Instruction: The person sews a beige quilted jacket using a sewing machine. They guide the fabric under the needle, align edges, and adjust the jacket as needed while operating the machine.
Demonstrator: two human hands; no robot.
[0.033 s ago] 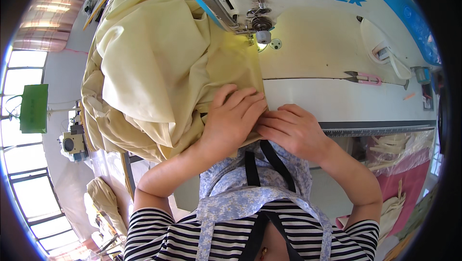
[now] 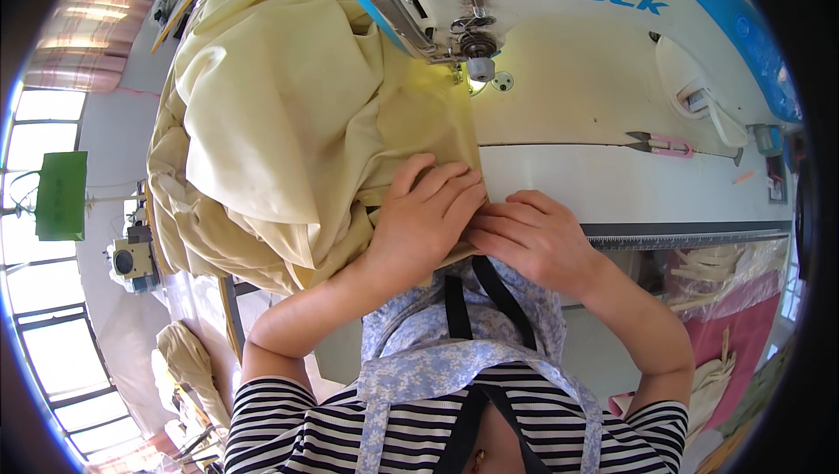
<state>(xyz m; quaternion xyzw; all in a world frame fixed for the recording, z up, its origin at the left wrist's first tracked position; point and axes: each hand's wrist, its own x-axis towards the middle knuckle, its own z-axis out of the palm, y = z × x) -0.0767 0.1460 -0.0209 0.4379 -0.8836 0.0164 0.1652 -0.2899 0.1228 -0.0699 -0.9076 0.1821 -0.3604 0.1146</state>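
Note:
A large heap of pale yellow fabric [image 2: 271, 107] covers the left of the sewing table. Its straight right edge runs from under the needle area of the sewing machine [image 2: 481, 68] down toward me. My left hand [image 2: 424, 219] rests on the cloth near that edge, fingers bent and closed on it, the thumb hidden. Just to its right, my right hand [image 2: 540, 242] has its fingers together, gripping the cloth's edge at the table's front. The fingertips of both hands nearly meet there, and the cloth between them is mostly covered.
Pink-handled thread snips [image 2: 669, 144] lie on the table to the right, near a white curved piece [image 2: 690, 81]. A ruler strip [image 2: 690, 236] runs along the front edge. Further left stand another machine [image 2: 131, 257] and a green box [image 2: 61, 196].

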